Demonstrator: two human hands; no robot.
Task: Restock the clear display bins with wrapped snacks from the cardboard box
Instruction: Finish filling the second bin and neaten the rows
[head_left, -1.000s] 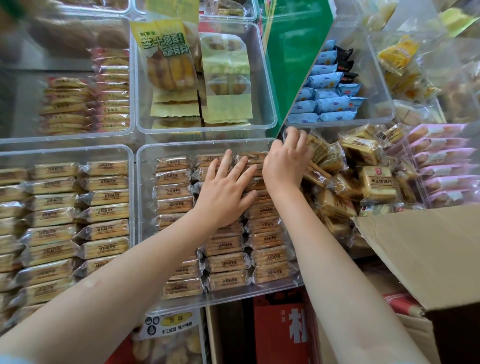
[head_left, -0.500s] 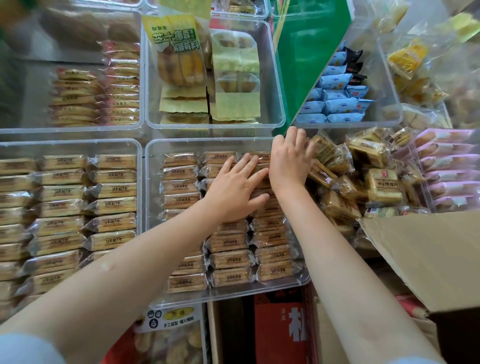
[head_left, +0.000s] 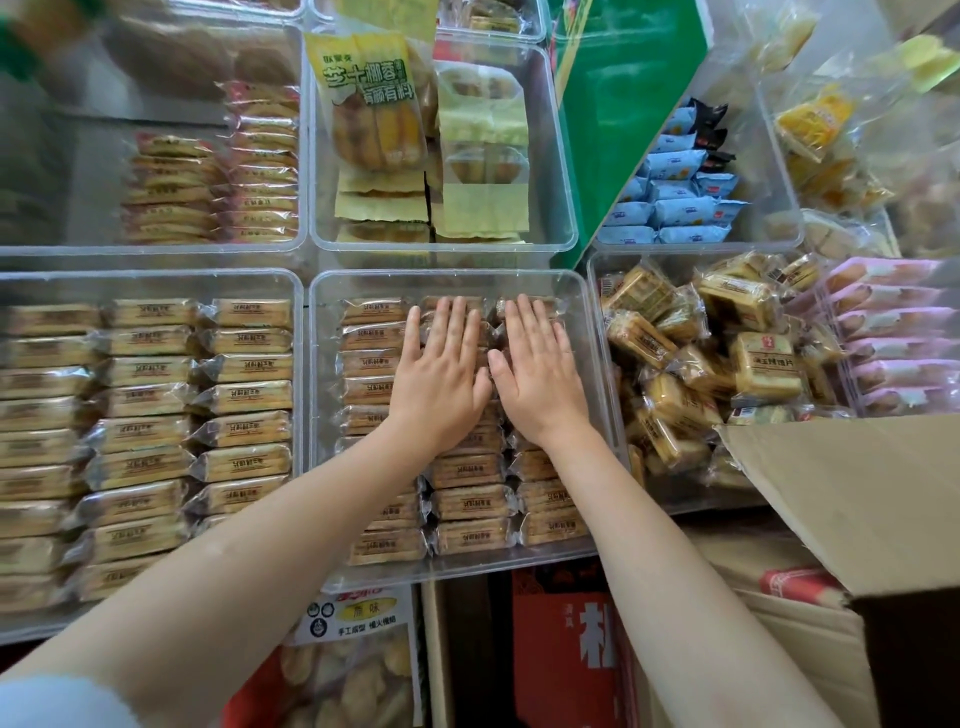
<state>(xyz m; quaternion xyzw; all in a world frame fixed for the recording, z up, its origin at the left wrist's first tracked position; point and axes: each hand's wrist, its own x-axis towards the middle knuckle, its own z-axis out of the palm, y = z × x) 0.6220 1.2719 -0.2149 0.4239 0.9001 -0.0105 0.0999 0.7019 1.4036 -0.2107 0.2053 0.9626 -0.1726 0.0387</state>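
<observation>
- Your left hand (head_left: 441, 382) and right hand (head_left: 537, 379) lay flat side by side, fingers straight and released, pressing on the wrapped snacks (head_left: 467, 470) in the middle clear bin (head_left: 597, 395); neither gripped anything.
- Under your palms the snack bars ran crosswise to your fingers, stacked in three columns reaching back toward your wrists.
- The cardboard box (head_left: 852, 499) sat down and to the right of your right hand, well apart, so that hand was probably the nearer one for fetching more.
- The bin of jumbled cakes (head_left: 691, 374) lay just right of it.
</observation>
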